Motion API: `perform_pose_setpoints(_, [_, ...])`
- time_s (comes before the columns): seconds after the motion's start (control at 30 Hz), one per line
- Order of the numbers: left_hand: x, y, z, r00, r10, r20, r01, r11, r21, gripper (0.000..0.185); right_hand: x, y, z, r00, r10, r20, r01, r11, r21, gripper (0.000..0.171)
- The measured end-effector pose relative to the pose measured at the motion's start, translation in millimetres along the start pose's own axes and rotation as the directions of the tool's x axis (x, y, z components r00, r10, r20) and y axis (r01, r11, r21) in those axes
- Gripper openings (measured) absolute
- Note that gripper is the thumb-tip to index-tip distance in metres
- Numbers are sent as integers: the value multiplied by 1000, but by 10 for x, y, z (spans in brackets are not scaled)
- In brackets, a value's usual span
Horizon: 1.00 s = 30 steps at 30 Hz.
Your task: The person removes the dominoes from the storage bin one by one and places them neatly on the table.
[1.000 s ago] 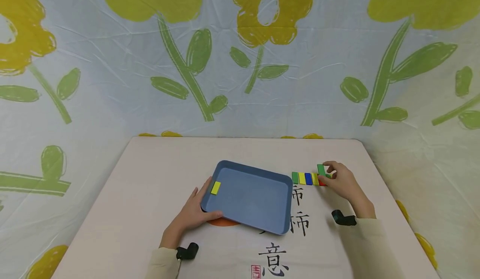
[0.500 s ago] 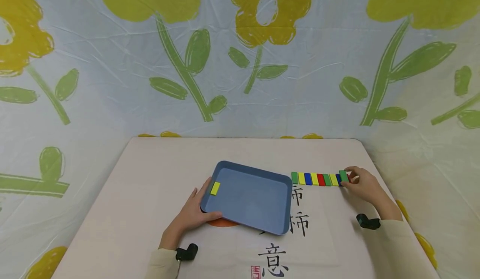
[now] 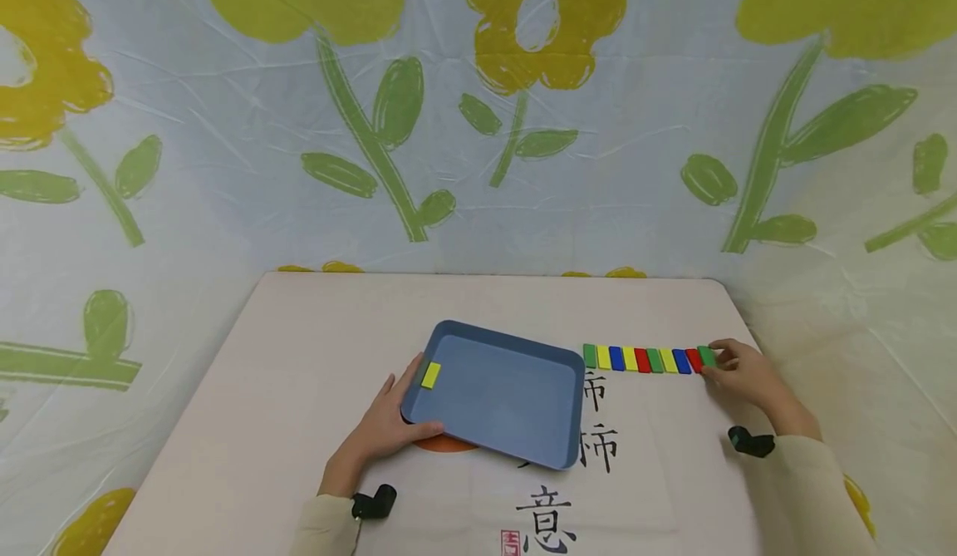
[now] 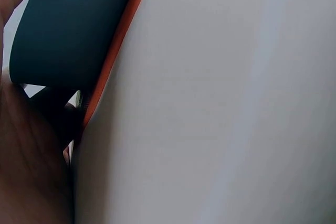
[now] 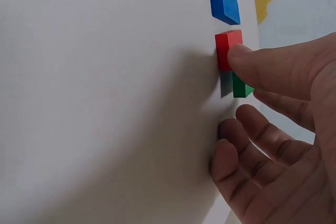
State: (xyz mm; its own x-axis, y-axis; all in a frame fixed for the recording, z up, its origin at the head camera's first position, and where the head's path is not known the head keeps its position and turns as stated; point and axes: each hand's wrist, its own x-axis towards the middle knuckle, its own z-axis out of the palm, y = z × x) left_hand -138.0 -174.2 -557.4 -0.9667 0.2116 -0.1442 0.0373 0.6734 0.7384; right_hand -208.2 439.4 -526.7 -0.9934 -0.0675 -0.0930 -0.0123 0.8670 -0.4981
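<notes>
At the right end of a row of coloured blocks [image 3: 655, 360], my right hand [image 3: 748, 373] pinches a green block [image 3: 706, 356] between thumb and fingers. In the right wrist view this green block [image 5: 240, 85] sits just past a red block [image 5: 227, 51], and a shadow shows under it. The other fingers curl loosely below. My left hand [image 3: 381, 423] grips the near left corner of a blue tray [image 3: 508, 448], thumb at the front rim and fingers along the left side. A yellow block [image 3: 430, 375] lies inside the tray by its left wall.
The tray stands askew over a white cloth [image 3: 628, 498] with black brush characters [image 3: 549, 519] and an orange shape partly covered. Its right rim comes close to the row's first block. Behind the table [image 3: 336, 315] hangs a flower-patterned curtain [image 3: 598, 207].
My right hand has moved right along the row with the green block and lowered it at the end, past the red block. My left hand and the tray stay put.
</notes>
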Motion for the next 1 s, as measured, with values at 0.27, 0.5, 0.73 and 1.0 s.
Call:
perform_pose_setpoints(0.27, [-5, -3, 3, 1000, 14, 0, -14, 1000, -6, 113, 19, 62, -46, 999, 24, 32, -25, 1000, 19, 53])
perform_pose_setpoints(0.5, [-3, 3, 2, 1000, 0, 4, 1, 1000, -3, 113, 66, 59, -71, 998, -5, 61, 7, 999, -33, 59])
perform_pose_setpoints(0.73, [-9, -5, -1, 1000, -9, 3, 9, 1000, 4, 112, 95, -283, -80, 997, -64, 39, 66, 996, -55, 66])
perform_pose_setpoints(1.0, [-12, 18, -1, 1000, -22, 7, 22, 1000, -6, 113, 197, -881, 74, 989, -147, -19, 146, 989, -22, 62])
